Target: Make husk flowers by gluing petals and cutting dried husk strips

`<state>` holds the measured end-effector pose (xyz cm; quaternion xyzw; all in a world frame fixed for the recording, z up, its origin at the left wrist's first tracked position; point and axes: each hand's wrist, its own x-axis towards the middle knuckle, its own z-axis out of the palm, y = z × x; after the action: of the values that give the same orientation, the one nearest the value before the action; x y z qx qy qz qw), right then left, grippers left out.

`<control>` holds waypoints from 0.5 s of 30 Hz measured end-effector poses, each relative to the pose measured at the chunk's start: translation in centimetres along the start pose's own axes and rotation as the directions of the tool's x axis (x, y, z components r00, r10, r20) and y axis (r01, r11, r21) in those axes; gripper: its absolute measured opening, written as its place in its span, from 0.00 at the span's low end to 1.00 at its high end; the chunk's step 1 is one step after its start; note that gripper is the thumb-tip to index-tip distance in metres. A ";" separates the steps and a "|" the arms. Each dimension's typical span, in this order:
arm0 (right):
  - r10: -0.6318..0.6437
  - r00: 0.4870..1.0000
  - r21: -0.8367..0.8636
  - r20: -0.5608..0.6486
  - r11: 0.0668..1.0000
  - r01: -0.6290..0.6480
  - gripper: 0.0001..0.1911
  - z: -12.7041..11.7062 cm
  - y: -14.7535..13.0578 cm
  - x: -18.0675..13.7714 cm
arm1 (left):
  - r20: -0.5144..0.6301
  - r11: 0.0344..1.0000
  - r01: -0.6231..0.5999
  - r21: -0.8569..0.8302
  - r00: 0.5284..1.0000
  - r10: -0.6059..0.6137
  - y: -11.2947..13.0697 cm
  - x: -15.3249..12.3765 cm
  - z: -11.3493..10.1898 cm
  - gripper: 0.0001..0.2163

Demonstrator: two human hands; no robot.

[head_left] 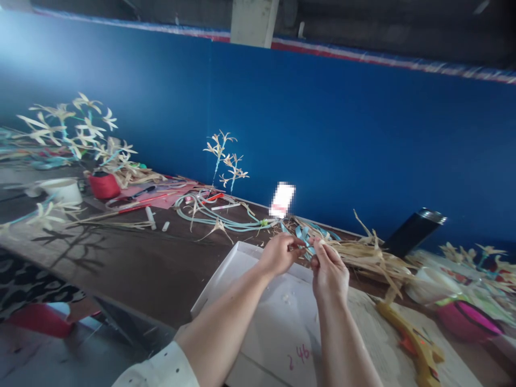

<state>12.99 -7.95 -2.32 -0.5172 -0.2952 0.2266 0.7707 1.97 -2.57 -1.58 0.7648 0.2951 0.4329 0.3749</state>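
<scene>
Over the white box lid (215, 277), my left hand (280, 252) and my right hand (330, 271) meet with their fingertips pinched close together. Something thin and small is between them, too fine to make out. Light blue ribbon (302, 234) shows right at and behind the fingertips; whether it is held or lies on the table I cannot tell. Just beyond my right hand is a pile of dry, straw-coloured husk strips (358, 252). A loop of pale blue tubing or cord (226, 222) lies left of my hands, with a husk flower (217, 227) beside it.
Husk flowers on stems stand at the left (86, 126) and against the blue partition (226, 156). A yellow glue gun (415, 338) lies right, near a pink pouch (467, 321). A dark flask (413, 234) leans behind. A white cup (62, 191) and red roll (105, 185) are left.
</scene>
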 end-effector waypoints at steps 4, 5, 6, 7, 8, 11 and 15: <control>0.005 0.998 0.003 0.055 1.000 -0.005 0.22 0.2 0.0 -0.2 | -0.015 0.996 -0.024 0.081 1.000 0.025 -0.1 0.0 0.0 0.11; 0.002 0.997 -0.015 0.071 1.000 -0.001 0.22 0.3 -0.1 -0.3 | -0.012 0.997 -0.023 0.078 1.000 0.024 -0.2 0.1 0.1 0.10; -0.002 0.996 -0.040 0.084 0.999 0.006 0.22 0.3 -0.2 -0.3 | -0.010 0.997 -0.019 0.072 1.000 0.020 -0.4 0.1 0.2 0.09; -0.004 0.996 -0.070 0.091 0.997 0.011 0.21 0.3 -0.3 -0.4 | -0.006 0.998 -0.016 0.065 1.000 0.017 -0.5 0.1 0.3 0.08; -0.005 0.996 -0.101 0.092 0.995 0.014 0.21 0.3 -0.4 -0.5 | 0.002 0.998 -0.014 0.059 1.000 0.014 -0.7 0.2 0.4 0.08; -0.007 0.996 -0.174 0.083 0.984 0.022 0.22 0.3 -0.8 -0.6 | 0.015 0.999 -0.009 0.043 1.000 0.009 -1.0 0.3 0.7 0.08; -0.022 0.996 -0.174 0.085 0.984 0.037 0.22 0.3 -0.9 -0.6 | 0.012 0.999 -0.028 0.030 1.000 0.028 -1.0 0.3 0.7 0.09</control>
<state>12.36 -8.45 -1.51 -0.5689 -0.3534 0.2096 0.7124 2.60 -2.03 -2.56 0.7768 0.2889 0.4293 0.3590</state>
